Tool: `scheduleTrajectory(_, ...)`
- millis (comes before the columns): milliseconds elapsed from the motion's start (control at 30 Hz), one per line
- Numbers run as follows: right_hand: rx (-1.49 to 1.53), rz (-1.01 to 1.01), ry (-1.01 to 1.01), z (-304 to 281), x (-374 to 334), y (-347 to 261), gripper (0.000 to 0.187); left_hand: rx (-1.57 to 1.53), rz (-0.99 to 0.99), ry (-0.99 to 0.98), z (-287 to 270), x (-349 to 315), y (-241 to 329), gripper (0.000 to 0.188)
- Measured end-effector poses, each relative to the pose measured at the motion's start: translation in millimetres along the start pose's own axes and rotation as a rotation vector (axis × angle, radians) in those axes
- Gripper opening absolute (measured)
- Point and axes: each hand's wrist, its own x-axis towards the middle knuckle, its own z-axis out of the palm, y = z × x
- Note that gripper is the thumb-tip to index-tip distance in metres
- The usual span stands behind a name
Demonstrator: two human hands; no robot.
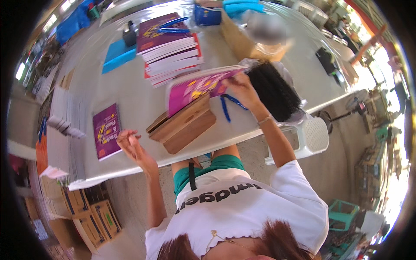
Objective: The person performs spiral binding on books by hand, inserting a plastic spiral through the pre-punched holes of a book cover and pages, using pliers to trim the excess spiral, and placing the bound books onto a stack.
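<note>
My right hand (243, 90) grips the right end of a purple booklet (195, 89), fingers at its edge. The booklet leans upright, its lower edge at a wooden block stand (184, 123) near the table's front. My left hand (136, 148) is off the table surface's middle, fingers loosely bent and apart, with nothing seen in them. Beside it lies another purple booklet (107, 130), flat. Blue-handled pliers (226, 108) rest just below my right hand. A bundle of black ridged strips, like binding coils (274, 90), lies in clear plastic to the right.
Behind the stand rises a stack of booklets (171, 56) with another blue-handled tool (173, 29) on top. A blue sheet (117, 56) bears a dark tool. Tall paper stacks (65, 125) line the left edge. An open cardboard box (242, 41) stands behind; a white stool (310, 138) is at right.
</note>
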Motion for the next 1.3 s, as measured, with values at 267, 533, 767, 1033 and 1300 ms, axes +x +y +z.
scheduleTrajectory(267,-0.831,-0.306,-0.182,48,-52,59,0.049,0.035,-0.136,-0.356,2,-12,-31,0.064)
scheduleTrajectory(533,-1.042,-0.153,0.306,-51,-28,-26,0.045,0.075,-0.095,-0.446,-29,35,-43,0.063)
scheduleTrajectory(767,-1.357,0.482,0.604,-196,-82,-15,0.031,0.051,-0.079,-0.502,-12,59,-11,0.061)
scheduleTrajectory(1033,-1.061,0.388,0.494,-208,-110,-11,0.022,0.198,-0.101,-0.149,18,61,13,0.062)
scheduleTrajectory(1300,-0.99,0.541,0.43,-222,-103,-5,0.026,0.227,-0.002,-0.073,30,53,3,0.043)
